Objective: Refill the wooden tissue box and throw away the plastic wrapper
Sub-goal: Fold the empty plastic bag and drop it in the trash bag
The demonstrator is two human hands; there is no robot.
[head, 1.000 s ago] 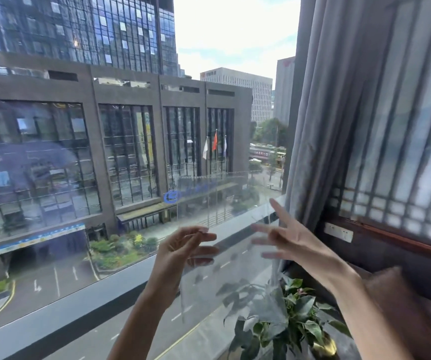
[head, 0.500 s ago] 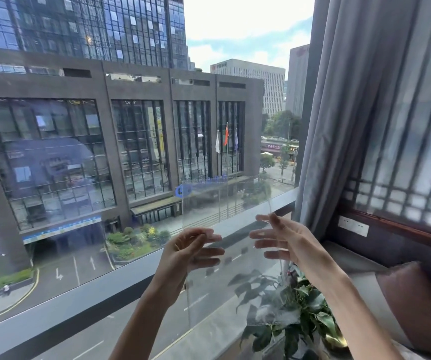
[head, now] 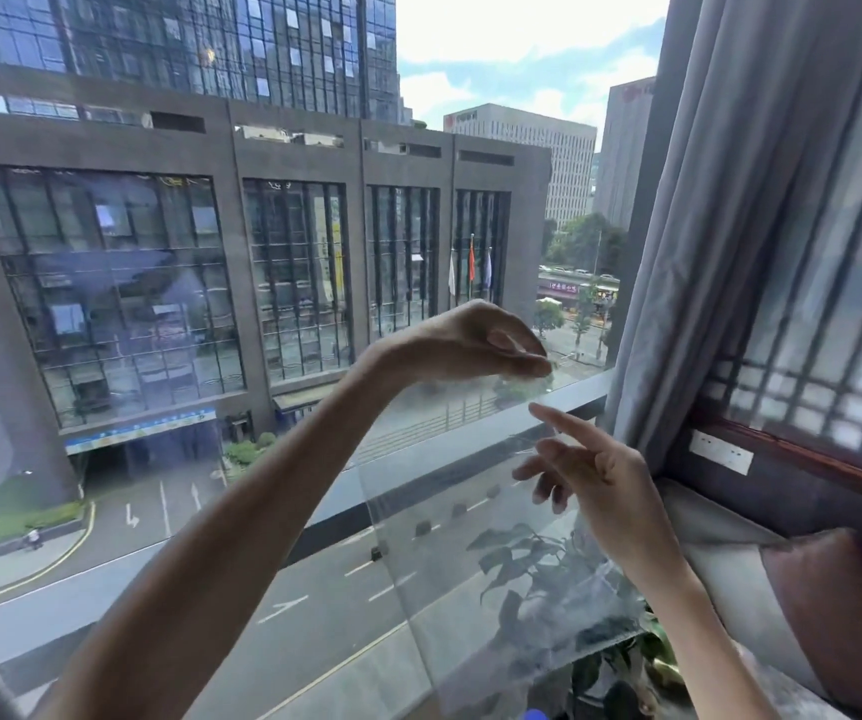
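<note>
We hold the plastic wrapper up before the window, left hand in a closed pinch grip on its top edge; right hand is open, fingers spread, beside it. We should crumple it compactly before discarding. The tissue box is not visible.

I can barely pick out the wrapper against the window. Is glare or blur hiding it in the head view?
Head view: strong backlight from the window; the clear plastic wrapper shows only as faint hazy sheen, edges soft; wide-angle bends the buildings.
</note>
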